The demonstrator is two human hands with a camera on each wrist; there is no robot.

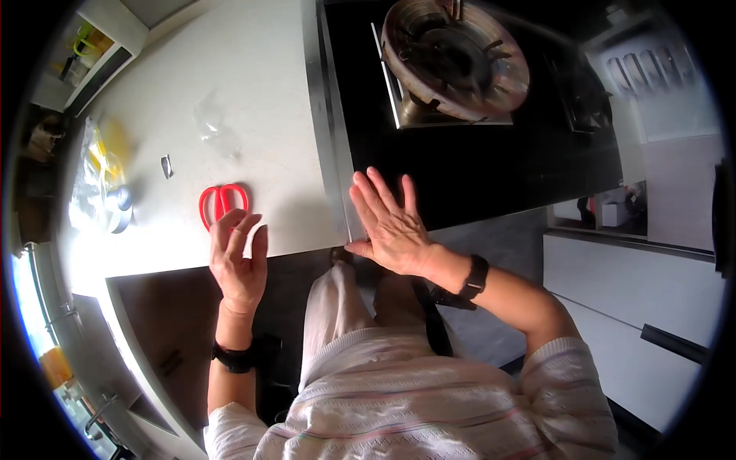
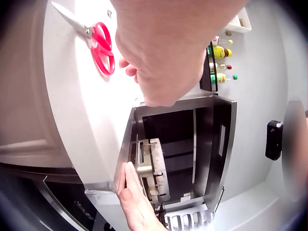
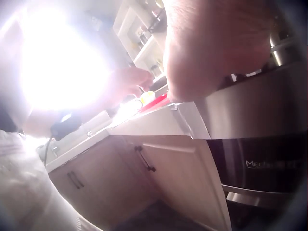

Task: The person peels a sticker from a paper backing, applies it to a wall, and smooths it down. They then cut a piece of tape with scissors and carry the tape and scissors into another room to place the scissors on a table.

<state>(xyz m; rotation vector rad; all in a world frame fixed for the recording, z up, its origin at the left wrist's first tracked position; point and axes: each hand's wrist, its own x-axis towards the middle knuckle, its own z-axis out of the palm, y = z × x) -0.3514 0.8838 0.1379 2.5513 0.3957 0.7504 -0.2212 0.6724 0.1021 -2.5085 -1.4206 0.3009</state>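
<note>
Red-handled scissors (image 1: pixel 223 198) lie on the white countertop (image 1: pixel 284 130). My left hand (image 1: pixel 241 264) hovers at the counter's front edge with loosely bent fingers and nothing in them. Its fingertips overlap the scissors in the head view, hiding the blades. The left wrist view shows the whole pair of scissors (image 2: pixel 100 48) lying beside the hand, apart from it. My right hand (image 1: pixel 395 234) is spread with straight fingers, palm down, over the seam between the counter and the black stove top (image 1: pixel 460 165). Its thumb reaches the counter's front corner; it holds nothing.
A round burner ring (image 1: pixel 498 96) stands on the stove top, beyond my right hand. A small silvery scrap (image 1: pixel 166 166), clear plastic (image 1: pixel 215 126) and a crinkled plastic bag (image 1: pixel 88 184) lie on the counter. Bottles (image 2: pixel 220 52) stand on a wall shelf. A cabinet door (image 3: pixel 178 168) is below the counter.
</note>
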